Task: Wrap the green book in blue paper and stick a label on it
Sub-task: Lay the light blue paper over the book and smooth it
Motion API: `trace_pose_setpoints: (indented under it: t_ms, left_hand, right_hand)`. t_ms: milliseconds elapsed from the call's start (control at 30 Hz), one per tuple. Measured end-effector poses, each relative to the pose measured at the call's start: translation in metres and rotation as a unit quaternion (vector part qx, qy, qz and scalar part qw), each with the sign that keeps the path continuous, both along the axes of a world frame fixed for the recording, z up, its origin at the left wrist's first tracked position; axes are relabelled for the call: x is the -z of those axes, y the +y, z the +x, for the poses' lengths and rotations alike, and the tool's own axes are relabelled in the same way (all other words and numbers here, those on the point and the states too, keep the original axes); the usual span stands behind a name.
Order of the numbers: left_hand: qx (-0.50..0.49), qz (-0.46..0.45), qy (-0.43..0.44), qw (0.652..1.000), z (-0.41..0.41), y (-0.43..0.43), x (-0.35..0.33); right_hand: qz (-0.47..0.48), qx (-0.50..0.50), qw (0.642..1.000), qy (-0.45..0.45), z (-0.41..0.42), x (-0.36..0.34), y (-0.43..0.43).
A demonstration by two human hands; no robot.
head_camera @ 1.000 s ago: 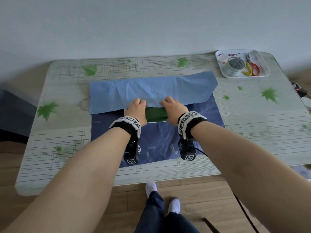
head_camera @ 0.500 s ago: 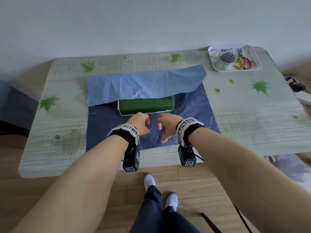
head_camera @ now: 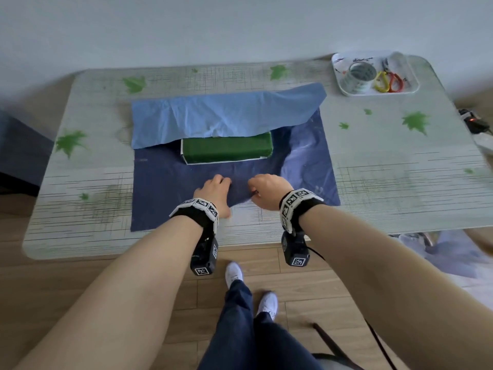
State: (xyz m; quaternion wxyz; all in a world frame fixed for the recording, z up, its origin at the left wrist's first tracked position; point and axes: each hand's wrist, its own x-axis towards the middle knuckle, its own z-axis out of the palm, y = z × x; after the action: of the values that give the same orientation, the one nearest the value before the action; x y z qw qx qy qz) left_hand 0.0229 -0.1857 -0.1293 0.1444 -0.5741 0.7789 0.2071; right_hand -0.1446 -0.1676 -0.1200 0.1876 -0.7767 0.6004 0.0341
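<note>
Here our left hand (head_camera: 213, 192) and right hand (head_camera: 268, 189) curl their fingers round the edge of the blue paper (head_camera: 165, 188) on our side of the green book (head_camera: 226, 148). The book lies just beyond them, long side running left to right, equally near both. Under it, a leaf-printed table (head_camera: 386, 182); behind it, a plain wall (head_camera: 213, 28).

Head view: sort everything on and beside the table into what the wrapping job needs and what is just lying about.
Job: green book; blue paper, its near edge gripped by left hand and right hand; likely the tape roll and scissors in the white tray.
Lying about: device with a red light past the table's right edge; dark strap on the floor.
</note>
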Motion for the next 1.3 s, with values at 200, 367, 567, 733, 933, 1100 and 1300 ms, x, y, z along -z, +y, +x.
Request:
trace_pose_setpoints:
  t_ms: [200,367,567,733,933,1100,1300]
  left_hand:
    - [-0.036,0.01,0.014,0.999,0.007,-0.014,-0.01]
    - [-0.065,-0.026,-0.017,0.997,0.036,-0.012,-0.016]
    - [-0.11,-0.018,-0.087,0.99,0.055,0.005,-0.02]
    - [-0.175,-0.007,-0.108,0.979,0.081,0.024,-0.019]
    - [-0.206,0.046,-0.115,0.971,0.078,0.043,-0.014]
    - [-0.189,0.041,-0.105,0.976,0.07,0.052,-0.021]
    - [-0.199,-0.04,-0.143,0.969,0.074,0.051,-0.041]
  right_hand:
    - [-0.03,0.058,0.998,0.002,0.005,-0.005,-0.014]
    - [-0.02,0.057,0.998,0.032,0.028,0.009,-0.008]
    - [-0.004,0.117,0.99,0.08,0.007,0.008,-0.005]
    - [0.045,0.099,0.989,0.096,0.009,0.006,-0.005]
    - [0.059,0.082,0.984,0.146,0.017,0.012,0.006]
    - [-0.002,0.01,0.989,0.147,0.021,0.01,0.012]
    - [-0.039,-0.031,0.984,0.172,0.017,0.008,0.009]
